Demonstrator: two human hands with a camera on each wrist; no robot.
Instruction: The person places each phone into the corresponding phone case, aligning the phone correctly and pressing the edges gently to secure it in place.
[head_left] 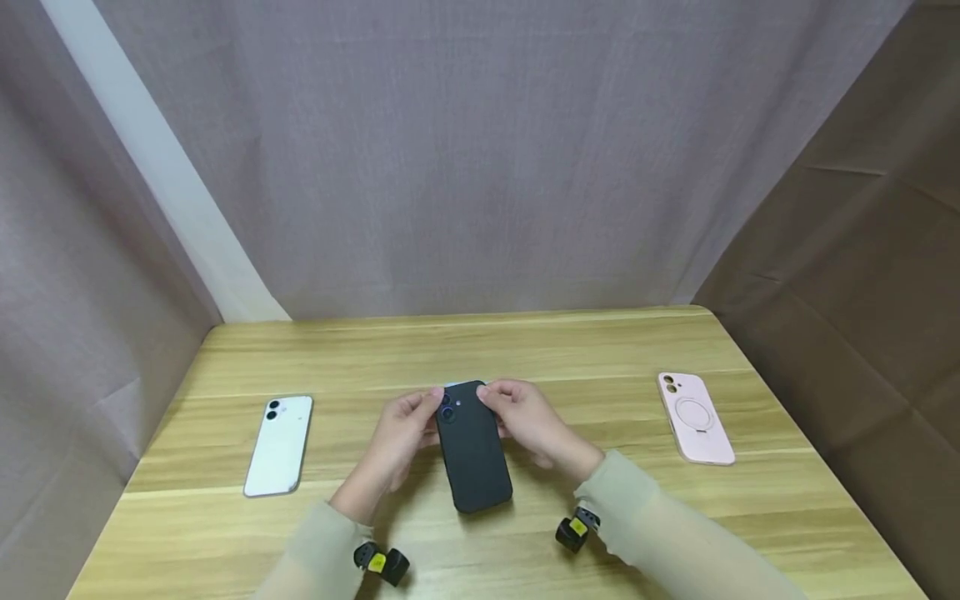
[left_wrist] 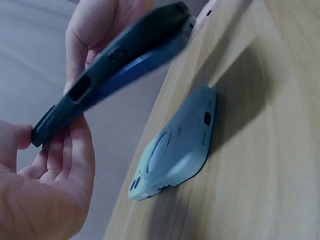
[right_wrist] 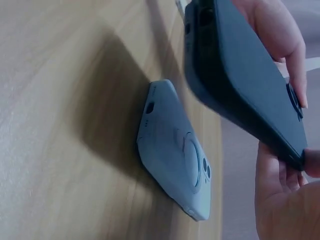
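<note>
Pinching the black case (head_left: 478,458) with both hands right now, you've got it up off the wooden table (head_left: 585,362), pretty much in the middle, back side facing you. Your left hand (head_left: 401,427) is clamped on the corner by the lenses, thumb on top and fingers tucked under. Your right hand (head_left: 536,418) has the other corner of that same far end, thumb pressing on the back. So yeah, neither grip is loose.

From your left wrist you can see a blue phone (left_wrist: 132,72) under the case: snug together near your left fingers, but there's a gap between the two toward the near end, so it isn't flush all the way along.

Right below sits a pale blue case (left_wrist: 172,147), ring side up on the wood, not touching what you're holding. From your head cam it's nearly all hidden, just a sliver poking out past the far edge.

Well off to your left there's a white phone (head_left: 279,450) lying back up, and well off to your right a pink case (head_left: 697,423) with a ring on it, also back up.
</note>
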